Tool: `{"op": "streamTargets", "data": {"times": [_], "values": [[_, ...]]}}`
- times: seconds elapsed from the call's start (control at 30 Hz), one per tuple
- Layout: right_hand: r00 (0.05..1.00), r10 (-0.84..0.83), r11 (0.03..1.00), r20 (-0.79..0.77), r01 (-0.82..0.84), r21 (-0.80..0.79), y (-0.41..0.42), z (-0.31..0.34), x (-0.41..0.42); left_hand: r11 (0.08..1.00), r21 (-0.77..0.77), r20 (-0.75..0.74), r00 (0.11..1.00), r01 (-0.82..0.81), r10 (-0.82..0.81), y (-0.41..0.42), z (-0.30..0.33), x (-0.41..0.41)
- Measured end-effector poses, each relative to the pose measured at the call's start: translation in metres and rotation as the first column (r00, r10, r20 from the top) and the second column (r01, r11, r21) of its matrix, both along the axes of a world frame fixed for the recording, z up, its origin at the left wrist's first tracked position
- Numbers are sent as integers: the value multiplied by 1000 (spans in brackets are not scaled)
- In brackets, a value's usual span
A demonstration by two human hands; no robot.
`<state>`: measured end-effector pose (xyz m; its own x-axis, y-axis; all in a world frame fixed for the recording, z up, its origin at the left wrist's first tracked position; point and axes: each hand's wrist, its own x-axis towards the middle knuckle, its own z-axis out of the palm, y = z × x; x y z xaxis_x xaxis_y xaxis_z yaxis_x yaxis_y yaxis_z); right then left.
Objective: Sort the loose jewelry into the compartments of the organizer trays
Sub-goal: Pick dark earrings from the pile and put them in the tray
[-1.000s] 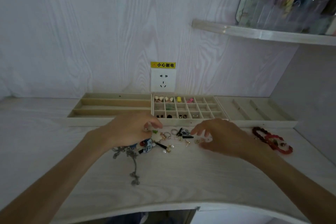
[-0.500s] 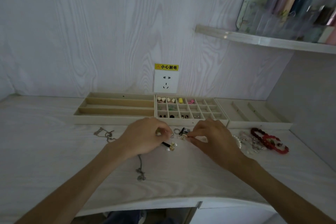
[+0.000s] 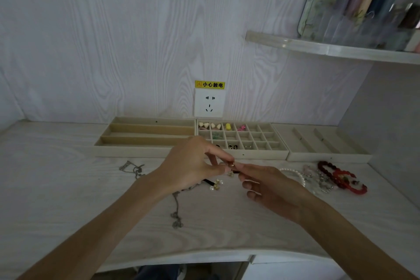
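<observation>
Above the counter [image 3: 68, 188], the left hand [image 3: 188, 166] and right hand [image 3: 270, 186] meet fingertip to fingertip, both pinching one small gold earring [image 3: 231, 167], with the gridded middle tray [image 3: 263, 154] lying just beyond them, slightly right, nearer the right hand.

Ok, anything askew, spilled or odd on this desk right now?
Nothing damaged. Jewelry remains unsorted on the desk: a silver chain trailing from under the left hand, red bracelets heaped right. Both hands, left and right hand, pinch one small earring.
</observation>
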<state>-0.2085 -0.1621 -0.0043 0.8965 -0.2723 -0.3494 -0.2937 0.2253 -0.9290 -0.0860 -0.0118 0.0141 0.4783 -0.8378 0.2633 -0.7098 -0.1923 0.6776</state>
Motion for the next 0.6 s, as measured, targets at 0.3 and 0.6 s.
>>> {"op": "streamTargets", "data": {"times": [0.3,0.6], "values": [[965,53,623,255,168,-764,-7,19,7,1000,-5,-430,903,-2,0,-6,-5,5],[981,165,51,106,99,-994,-34,52,54,990,118,-77,994,-72,81,-27,5,39]]}}
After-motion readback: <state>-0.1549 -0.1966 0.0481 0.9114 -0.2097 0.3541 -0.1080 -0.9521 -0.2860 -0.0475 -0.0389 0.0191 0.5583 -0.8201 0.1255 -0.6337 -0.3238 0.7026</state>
